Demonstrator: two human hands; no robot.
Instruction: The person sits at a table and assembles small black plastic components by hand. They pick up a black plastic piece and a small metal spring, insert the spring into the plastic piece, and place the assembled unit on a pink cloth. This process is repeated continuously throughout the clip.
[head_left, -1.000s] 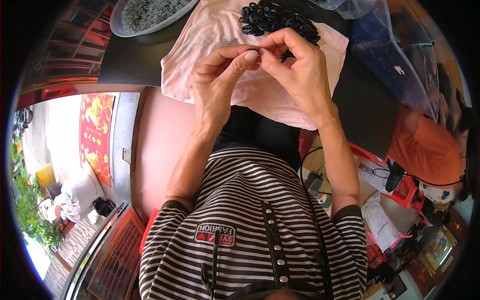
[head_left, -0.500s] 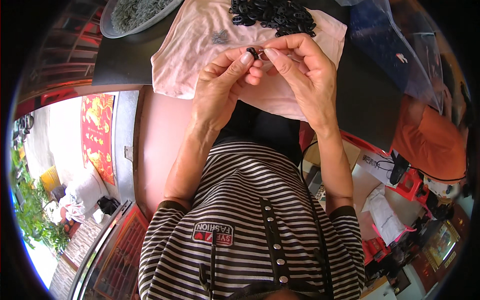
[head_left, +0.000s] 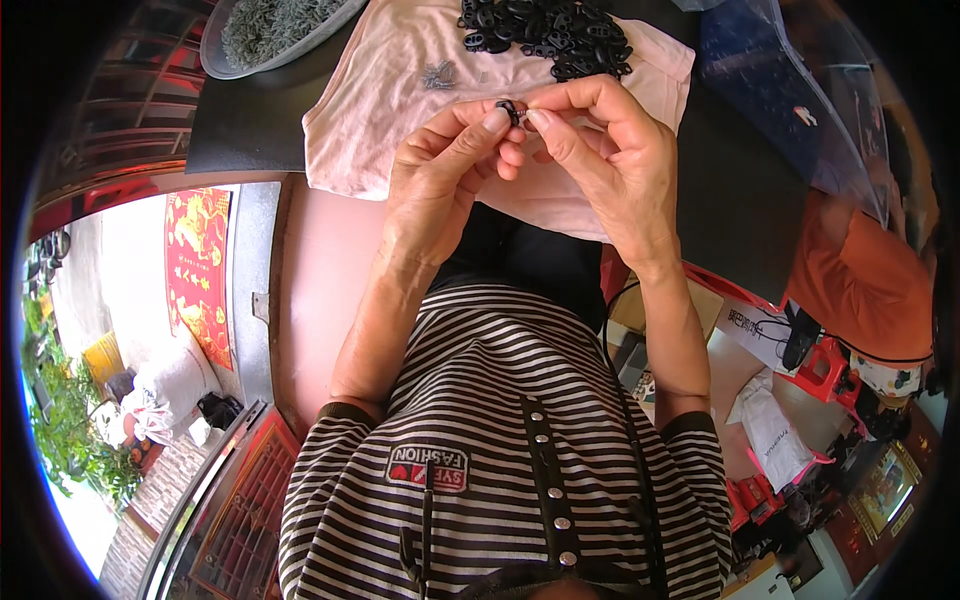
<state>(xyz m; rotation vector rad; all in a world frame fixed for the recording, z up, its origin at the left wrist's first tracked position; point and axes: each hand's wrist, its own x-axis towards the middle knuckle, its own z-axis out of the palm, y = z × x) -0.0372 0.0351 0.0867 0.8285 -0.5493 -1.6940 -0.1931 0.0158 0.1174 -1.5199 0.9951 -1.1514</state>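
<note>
Between the thumb and fingers of my left hand (head_left: 440,170) is a small black plastic piece (head_left: 509,108), much like the cord-lock parts in the pile beyond. My right hand (head_left: 625,165) pinches a tiny metal spring (head_left: 523,115) against that piece's right side; fingertips hide part of both. Both hands hover over a pale pink cloth (head_left: 350,125) spread on the dark table. On the cloth lie a heap of black plastic pieces (head_left: 545,35) and, left of it, a little cluster of grey springs (head_left: 439,75).
At the far left stands a clear bowl (head_left: 214,62) full of grey springs. Clear plastic sheeting (head_left: 830,130) hangs over the table's right side. A person in an orange top (head_left: 860,280) is at the right. Red stools (head_left: 825,370) stand below.
Both hands have shifted very slightly toward me and right. The black piece has turned a little in my left fingers, and the spring sits closer against it.
</note>
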